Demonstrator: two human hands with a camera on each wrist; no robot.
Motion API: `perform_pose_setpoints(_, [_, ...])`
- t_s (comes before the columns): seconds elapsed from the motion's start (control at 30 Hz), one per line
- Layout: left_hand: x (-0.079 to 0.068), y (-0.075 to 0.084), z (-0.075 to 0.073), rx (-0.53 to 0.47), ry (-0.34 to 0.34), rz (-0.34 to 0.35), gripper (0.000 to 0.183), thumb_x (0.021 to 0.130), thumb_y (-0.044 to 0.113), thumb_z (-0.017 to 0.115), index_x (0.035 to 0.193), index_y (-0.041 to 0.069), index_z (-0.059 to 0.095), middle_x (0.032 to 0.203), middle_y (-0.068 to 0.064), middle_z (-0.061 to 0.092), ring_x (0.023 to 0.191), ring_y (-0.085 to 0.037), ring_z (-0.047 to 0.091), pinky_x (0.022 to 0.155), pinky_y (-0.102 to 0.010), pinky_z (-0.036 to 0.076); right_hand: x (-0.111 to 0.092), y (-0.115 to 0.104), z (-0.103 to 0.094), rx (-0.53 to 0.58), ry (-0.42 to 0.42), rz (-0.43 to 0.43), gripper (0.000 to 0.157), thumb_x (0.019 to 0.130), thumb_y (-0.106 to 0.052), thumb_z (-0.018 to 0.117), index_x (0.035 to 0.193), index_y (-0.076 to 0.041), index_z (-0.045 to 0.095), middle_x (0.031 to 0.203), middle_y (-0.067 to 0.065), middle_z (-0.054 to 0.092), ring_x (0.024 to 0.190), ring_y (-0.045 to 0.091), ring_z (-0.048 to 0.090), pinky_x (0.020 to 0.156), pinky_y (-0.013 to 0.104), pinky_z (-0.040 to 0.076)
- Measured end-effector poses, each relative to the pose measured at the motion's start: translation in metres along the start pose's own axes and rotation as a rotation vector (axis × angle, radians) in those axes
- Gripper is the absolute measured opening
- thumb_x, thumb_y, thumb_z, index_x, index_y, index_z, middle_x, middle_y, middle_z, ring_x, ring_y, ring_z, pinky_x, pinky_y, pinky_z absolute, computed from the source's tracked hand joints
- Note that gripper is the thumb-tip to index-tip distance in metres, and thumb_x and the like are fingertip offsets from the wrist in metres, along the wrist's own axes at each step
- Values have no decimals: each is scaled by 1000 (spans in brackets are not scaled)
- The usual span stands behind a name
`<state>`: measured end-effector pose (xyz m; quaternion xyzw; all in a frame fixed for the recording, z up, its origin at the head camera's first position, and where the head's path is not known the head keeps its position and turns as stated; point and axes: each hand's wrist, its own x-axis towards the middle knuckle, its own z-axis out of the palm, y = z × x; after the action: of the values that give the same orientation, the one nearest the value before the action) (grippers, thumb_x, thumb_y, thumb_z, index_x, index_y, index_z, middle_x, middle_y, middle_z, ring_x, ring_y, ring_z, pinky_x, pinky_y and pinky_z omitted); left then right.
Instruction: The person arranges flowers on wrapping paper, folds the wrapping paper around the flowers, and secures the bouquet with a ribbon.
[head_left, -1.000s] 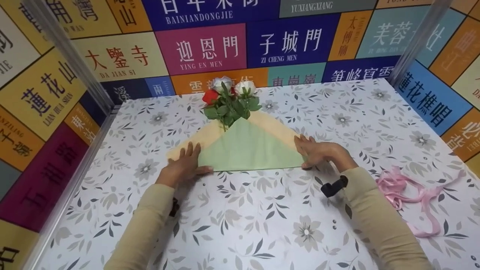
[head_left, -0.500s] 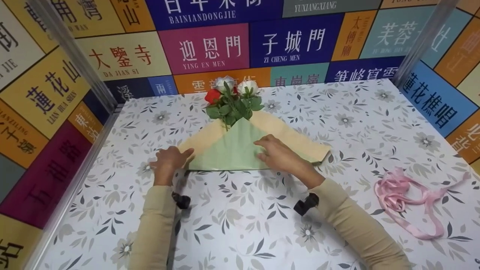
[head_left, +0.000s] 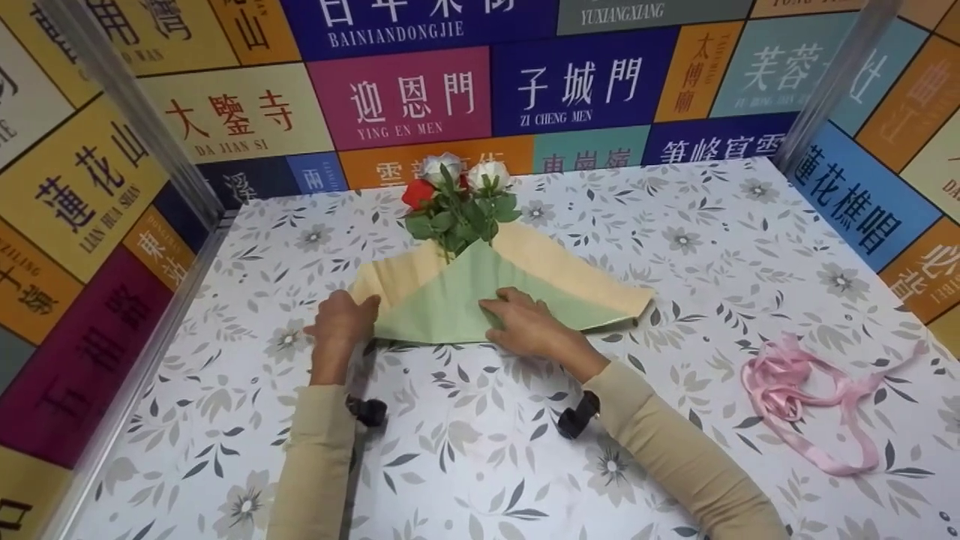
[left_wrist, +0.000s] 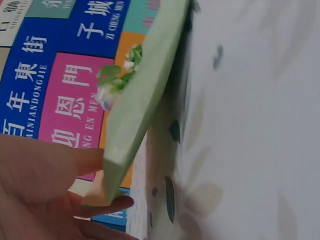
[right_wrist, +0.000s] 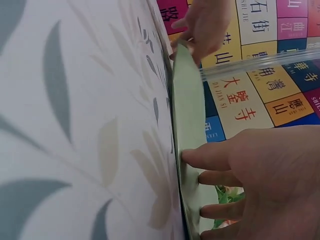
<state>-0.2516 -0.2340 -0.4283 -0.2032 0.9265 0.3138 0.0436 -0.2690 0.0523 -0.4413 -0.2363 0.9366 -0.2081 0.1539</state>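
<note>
A sheet of wrapping paper (head_left: 435,311), green on one side and cream on the other, lies folded on the table. Its green flap points up over the stems of several roses (head_left: 450,176), red and white with green leaves. At the paper's left corner my left hand (head_left: 341,319) pinches the edge; in the left wrist view the thumb (left_wrist: 90,161) is on the near side and fingers reach behind. My right hand (head_left: 525,322) presses its fingertips on the middle of the green flap, fingers spread in the right wrist view. The paper's right corner lies free, slightly raised.
A loose, tangled pink ribbon (head_left: 787,382) lies on the right of the table. The table's cover (head_left: 480,465) is white with a leaf and flower print. Panels with colourful lettering (head_left: 397,97) stand behind and at both sides.
My right hand has left the paper's right corner and moved left to its middle. The left hand has shifted outward and now grips the left corner, which has lifted and bent inward.
</note>
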Motion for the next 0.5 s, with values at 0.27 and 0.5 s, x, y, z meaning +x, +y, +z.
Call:
perform_pose_setpoints(0.27, [-8, 14, -14, -328, 50, 2, 76, 97, 45, 57, 148, -5, 28, 139, -31, 52, 121, -42, 57, 103, -51, 48, 0, -1, 1, 0, 51, -20, 59, 97, -26, 59, 152, -13, 43, 161, 21, 30, 150, 39, 29, 119, 66, 22])
perform_pose_setpoints(0.5, [-17, 37, -16, -633, 58, 34, 84, 97, 34, 63, 156, 4, 10, 123, -29, 59, 79, -21, 67, 71, -36, 62, -3, 1, -8, 17, 54, -55, 54, 98, -26, 57, 148, -8, 48, 158, 20, 36, 148, 37, 32, 118, 60, 28])
